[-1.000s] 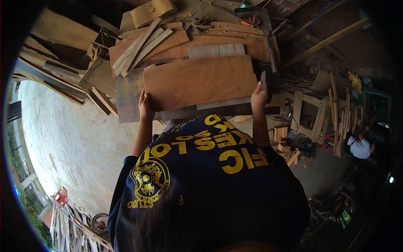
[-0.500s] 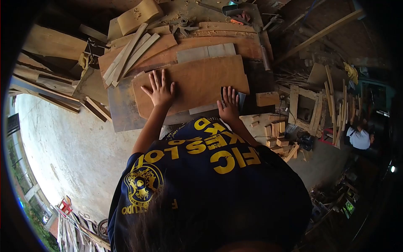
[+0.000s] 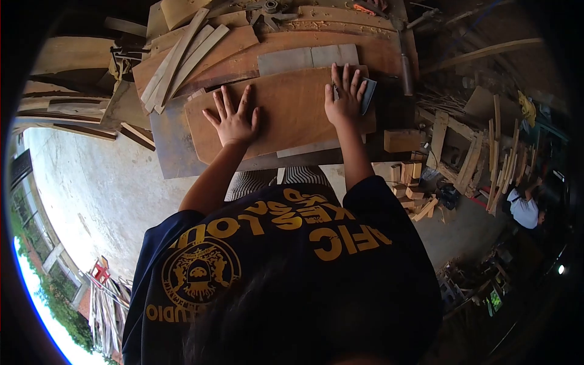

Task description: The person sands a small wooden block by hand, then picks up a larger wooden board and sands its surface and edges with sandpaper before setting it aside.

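A wide brown wooden board (image 3: 286,112) lies flat on the workbench in front of me. My left hand (image 3: 236,125) rests palm down on its left part, fingers spread. Near the board's right end, my right hand (image 3: 345,104) is laid flat with fingers apart over a blue-grey sheet (image 3: 368,96) that looks like sandpaper. Most of that sheet is hidden under the hand; one edge shows beside the fingers. Pale flat pieces (image 3: 285,61) stick out behind the board.
Thin wooden strips (image 3: 182,64) lie at the bench's back left. A metal clamp-like tool (image 3: 271,13) sits among shavings behind. A wooden block (image 3: 404,140) stands right of the board. Cut blocks (image 3: 413,193) are heaped lower right. Another person (image 3: 524,210) is at the far right.
My right hand has slid away from me with the sheet, from the board's near right edge to its far right part. The left hand stays on the board. The view has shifted.
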Action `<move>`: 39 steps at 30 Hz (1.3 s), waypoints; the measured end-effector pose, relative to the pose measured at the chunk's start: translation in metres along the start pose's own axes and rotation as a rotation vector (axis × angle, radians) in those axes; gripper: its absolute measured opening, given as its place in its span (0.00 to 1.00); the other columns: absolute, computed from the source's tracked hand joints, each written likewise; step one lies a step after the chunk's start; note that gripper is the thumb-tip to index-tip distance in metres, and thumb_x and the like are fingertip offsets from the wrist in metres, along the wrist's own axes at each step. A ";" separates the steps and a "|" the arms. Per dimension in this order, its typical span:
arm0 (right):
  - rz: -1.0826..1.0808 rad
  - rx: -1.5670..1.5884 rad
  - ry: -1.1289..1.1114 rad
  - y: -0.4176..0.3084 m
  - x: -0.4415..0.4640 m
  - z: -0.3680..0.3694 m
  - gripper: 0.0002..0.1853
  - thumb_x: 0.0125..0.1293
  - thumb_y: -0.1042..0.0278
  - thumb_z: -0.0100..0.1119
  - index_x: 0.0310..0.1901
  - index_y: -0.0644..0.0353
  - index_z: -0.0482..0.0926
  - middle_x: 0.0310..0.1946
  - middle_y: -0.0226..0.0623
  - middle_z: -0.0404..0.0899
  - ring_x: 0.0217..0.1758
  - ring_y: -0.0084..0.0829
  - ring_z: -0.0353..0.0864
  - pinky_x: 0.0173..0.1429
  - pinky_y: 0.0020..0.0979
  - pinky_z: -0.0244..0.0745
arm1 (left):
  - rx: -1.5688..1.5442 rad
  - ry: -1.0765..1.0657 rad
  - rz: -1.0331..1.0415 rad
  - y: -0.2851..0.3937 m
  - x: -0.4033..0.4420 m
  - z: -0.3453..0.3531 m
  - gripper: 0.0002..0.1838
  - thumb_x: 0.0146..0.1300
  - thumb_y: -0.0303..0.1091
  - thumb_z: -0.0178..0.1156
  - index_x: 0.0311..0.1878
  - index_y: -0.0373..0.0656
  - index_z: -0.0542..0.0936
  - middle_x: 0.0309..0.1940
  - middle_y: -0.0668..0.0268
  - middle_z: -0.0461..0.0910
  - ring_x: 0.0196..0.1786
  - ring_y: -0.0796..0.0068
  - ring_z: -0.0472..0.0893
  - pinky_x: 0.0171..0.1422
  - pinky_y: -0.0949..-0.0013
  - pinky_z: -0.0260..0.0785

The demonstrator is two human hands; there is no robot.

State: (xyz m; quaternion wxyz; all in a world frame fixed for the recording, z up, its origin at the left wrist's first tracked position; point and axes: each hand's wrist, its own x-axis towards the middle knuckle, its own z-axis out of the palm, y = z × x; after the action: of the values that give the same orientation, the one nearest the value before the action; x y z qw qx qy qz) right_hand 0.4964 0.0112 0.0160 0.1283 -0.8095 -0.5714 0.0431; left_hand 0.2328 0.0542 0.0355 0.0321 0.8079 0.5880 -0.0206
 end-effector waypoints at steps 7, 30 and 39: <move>-0.170 0.149 -0.256 -0.043 -0.095 -0.008 0.29 0.68 0.51 0.40 0.71 0.36 0.50 0.73 0.35 0.44 0.75 0.48 0.37 0.73 0.53 0.26 | -0.012 0.046 0.004 0.002 0.001 0.004 0.32 0.62 0.57 0.43 0.70 0.74 0.52 0.73 0.53 0.41 0.75 0.50 0.39 0.67 0.30 0.23; 0.061 -0.051 -0.068 0.066 0.027 -0.009 0.24 0.71 0.45 0.29 0.68 0.29 0.55 0.73 0.45 0.38 0.75 0.51 0.32 0.72 0.55 0.23 | -0.058 0.055 0.013 0.000 0.001 0.007 0.32 0.61 0.51 0.47 0.70 0.71 0.55 0.72 0.53 0.45 0.74 0.48 0.42 0.66 0.28 0.24; 0.128 0.231 0.258 -0.012 -0.026 -0.095 0.23 0.70 0.58 0.40 0.66 0.43 0.62 0.71 0.51 0.45 0.74 0.57 0.34 0.71 0.58 0.26 | -0.073 0.048 0.015 -0.001 -0.007 0.003 0.32 0.61 0.51 0.48 0.69 0.70 0.56 0.72 0.53 0.45 0.74 0.48 0.42 0.67 0.29 0.24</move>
State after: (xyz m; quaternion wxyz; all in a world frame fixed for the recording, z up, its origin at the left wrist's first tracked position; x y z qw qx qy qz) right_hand 0.4970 -0.0248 0.1082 0.2899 -0.8228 -0.4887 0.0123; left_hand 0.2299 0.0479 0.0331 0.0476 0.8108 0.5830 0.0204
